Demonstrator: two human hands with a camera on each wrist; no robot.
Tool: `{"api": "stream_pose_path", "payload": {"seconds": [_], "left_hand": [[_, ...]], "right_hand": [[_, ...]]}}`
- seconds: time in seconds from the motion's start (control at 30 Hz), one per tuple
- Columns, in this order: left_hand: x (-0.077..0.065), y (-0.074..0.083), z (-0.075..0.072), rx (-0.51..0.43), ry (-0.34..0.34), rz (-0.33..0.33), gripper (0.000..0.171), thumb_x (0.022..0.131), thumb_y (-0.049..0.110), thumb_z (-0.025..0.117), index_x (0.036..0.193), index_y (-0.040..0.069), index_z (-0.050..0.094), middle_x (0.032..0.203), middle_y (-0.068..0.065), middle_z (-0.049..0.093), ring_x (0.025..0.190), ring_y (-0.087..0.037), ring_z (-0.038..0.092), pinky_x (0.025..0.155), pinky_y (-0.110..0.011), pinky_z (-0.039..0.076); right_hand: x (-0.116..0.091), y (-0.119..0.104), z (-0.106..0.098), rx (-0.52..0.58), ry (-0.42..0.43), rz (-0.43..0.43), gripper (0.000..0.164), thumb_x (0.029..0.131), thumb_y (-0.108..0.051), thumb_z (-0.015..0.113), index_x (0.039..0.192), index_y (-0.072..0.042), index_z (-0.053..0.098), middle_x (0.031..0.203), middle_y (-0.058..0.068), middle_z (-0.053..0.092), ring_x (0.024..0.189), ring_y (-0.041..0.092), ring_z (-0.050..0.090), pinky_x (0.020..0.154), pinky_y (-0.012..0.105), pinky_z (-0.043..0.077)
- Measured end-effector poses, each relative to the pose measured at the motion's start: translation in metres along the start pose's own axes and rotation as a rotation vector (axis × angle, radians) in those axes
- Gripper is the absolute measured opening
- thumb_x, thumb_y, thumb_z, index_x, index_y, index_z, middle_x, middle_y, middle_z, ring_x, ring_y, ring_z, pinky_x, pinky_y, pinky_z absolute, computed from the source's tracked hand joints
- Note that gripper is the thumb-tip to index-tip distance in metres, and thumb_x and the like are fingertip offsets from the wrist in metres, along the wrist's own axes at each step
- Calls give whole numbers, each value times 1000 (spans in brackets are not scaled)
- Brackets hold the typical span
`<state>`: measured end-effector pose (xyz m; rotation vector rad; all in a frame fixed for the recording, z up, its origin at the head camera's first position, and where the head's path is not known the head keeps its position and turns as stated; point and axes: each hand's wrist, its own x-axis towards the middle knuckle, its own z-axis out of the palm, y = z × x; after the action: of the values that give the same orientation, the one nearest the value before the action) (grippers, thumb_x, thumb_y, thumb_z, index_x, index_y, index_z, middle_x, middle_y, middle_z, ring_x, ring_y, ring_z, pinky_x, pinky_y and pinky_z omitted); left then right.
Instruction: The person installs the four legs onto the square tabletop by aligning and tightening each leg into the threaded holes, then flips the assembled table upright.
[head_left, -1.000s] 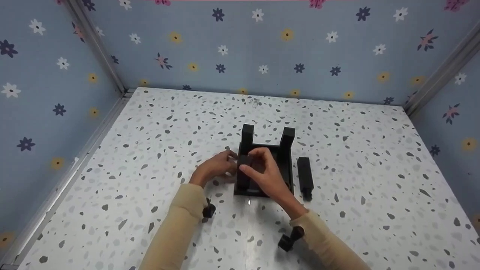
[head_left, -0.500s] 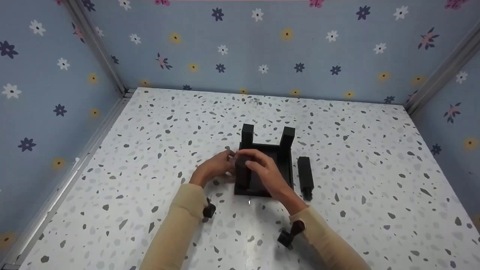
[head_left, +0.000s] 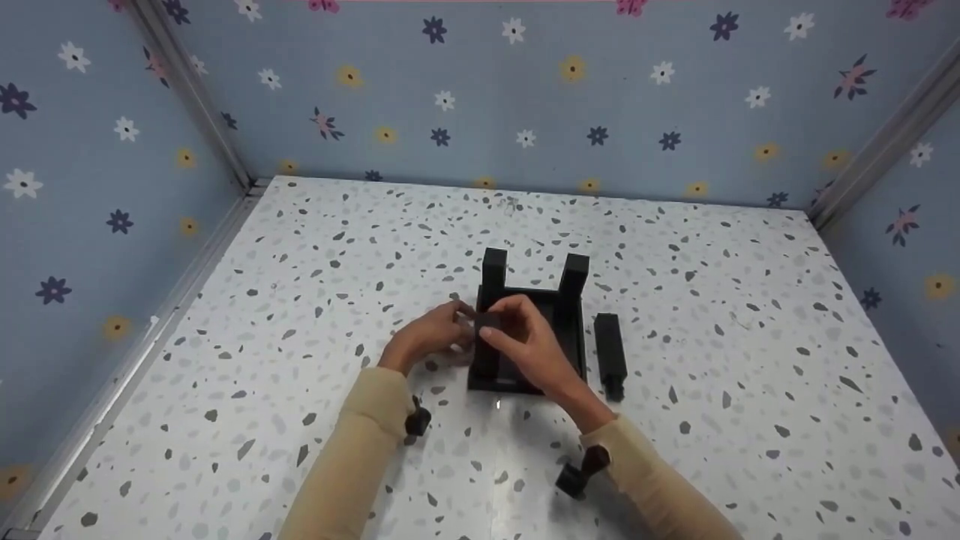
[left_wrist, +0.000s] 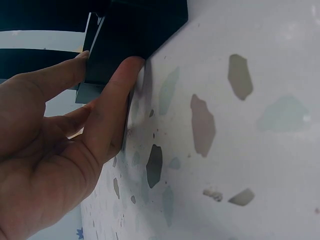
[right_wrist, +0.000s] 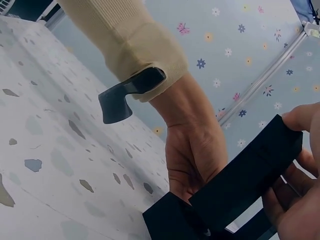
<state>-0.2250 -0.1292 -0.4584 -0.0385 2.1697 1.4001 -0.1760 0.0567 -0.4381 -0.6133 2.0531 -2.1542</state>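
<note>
Fingers of the right hand (head_left: 534, 349) pinch a leg (head_left: 487, 360) at eight o'clock on the frame (head_left: 525, 388), the left hand (head_left: 429, 337), fingers near-straight, touches it at nine, and a loose leg (head_left: 611, 346) lies at three.

We get soft, even light in head view, w/ small glare spot on tabletop (head_left: 720, 337) below ctr. L-wrist pic's bluish, hazy upper R. In R-wrist pic we lose blk bar (right_wrist: 247, 172) detail, lower R.
</note>
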Motion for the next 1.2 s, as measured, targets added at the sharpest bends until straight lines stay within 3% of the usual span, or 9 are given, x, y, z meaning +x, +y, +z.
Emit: {"api": "stream_pose_path", "payload": {"seconds": [0.3,0.5,0.8,0.97,1.2], "left_hand": [[1,1,1,10,-2,-1,53,83,7,58,135,10,45,108,-10,64,95,-22,65,85,-35,53],[2,1,2,-12,-15,11,52,84,7,59,135,8,45,111,-13,62,96,-24,65,81,-35,56],[1,2,1,5,-9,-4,52,86,11,60,135,9,44,112,-12,62,97,-24,64,83,-35,54],[2,1,1,13,-10,-4,53,88,14,61,138,9,42,115,-11,61,99,-23,64,85,-36,54],[0,1,1,15,6,-1,50,84,10,62,132,11,48,107,-10,63,95,-22,65,85,-35,52]], "right_hand": [[-3,0,1,-36,21,-8,34,88,-9,69,114,0,50,105,10,55,91,18,55,77,24,49],[-1,1,-3,17,15,0,29,96,-16,55,121,-1,54,123,18,53,110,19,54,97,31,44],[5,-1,-9,73,-110,48,34,94,-13,49,126,-5,60,130,15,57,122,21,53,105,36,40],[7,-1,-10,91,-136,47,34,92,-8,48,123,-1,60,126,22,58,117,24,56,102,36,42],[4,-1,-8,110,-95,50,33,90,-12,61,119,2,55,114,11,57,104,22,53,92,32,45]]}}
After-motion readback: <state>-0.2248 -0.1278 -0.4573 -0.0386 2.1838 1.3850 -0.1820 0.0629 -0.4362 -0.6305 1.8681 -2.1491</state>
